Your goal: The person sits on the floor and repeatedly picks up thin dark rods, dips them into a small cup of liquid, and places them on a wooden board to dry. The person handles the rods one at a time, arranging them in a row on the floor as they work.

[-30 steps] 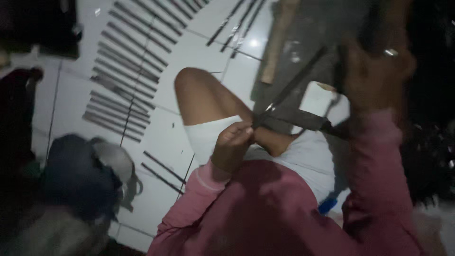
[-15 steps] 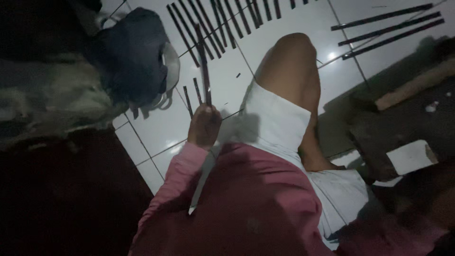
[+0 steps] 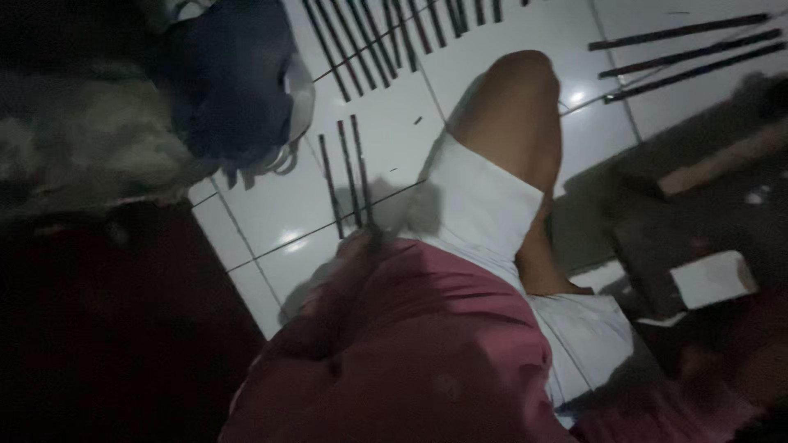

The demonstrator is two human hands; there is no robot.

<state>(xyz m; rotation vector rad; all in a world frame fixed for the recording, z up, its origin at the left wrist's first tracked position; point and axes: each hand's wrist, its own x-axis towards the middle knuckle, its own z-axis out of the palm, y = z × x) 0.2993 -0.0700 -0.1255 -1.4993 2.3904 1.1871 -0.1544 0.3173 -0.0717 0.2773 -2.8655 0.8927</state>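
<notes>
Left hand touching dark rods on tiled floor, grip unclear; right hand out of view; laying-out step; next needs careful alignment.

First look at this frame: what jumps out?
The pale bent knee above white shorts at centre, bright against the glossy white tiled floor. Next, the dark thin sticks: a row along the top edge, three more at upper right, and three just above the left hand, which shows blurred at the pink sleeve's end. A dark blue bundle fills the upper left.
</notes>
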